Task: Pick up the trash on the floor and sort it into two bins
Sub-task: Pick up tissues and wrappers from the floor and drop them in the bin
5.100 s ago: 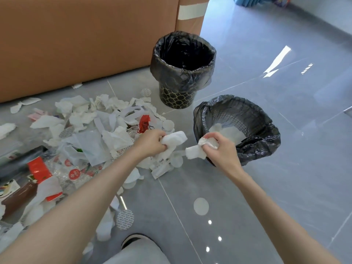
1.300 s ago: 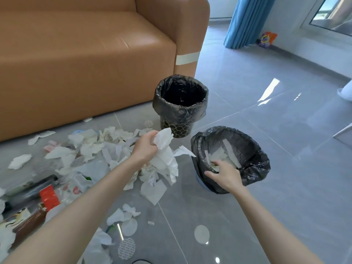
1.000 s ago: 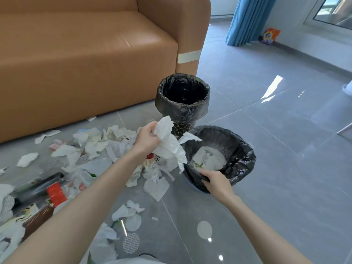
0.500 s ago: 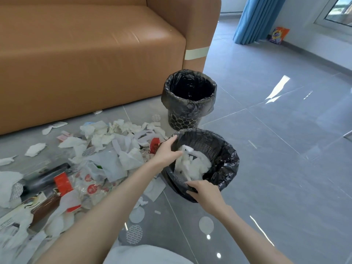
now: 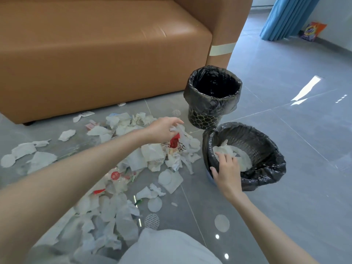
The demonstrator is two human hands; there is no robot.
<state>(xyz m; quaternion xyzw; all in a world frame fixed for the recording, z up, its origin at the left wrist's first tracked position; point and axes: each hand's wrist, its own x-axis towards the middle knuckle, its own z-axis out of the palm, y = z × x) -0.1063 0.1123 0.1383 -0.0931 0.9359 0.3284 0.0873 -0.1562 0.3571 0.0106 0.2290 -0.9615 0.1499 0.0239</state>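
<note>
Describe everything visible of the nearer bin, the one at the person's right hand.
The nearer bin is a low round mesh basket lined with a crinkled black plastic bag folded out over its rim; a blue base shows at the near side. It sits on the grey floor, seemingly tipped toward the person, just before the taller bin. Inside lies crumpled white paper. The right hand holds its near rim, fingers over the edge.

Tan sofa (image 5: 106, 54), blue curtain (image 5: 285, 16)

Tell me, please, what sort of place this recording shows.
Probably a home living room: a tan leather sofa, a blue curtain by the wall, and a glossy grey tiled floor.
</note>
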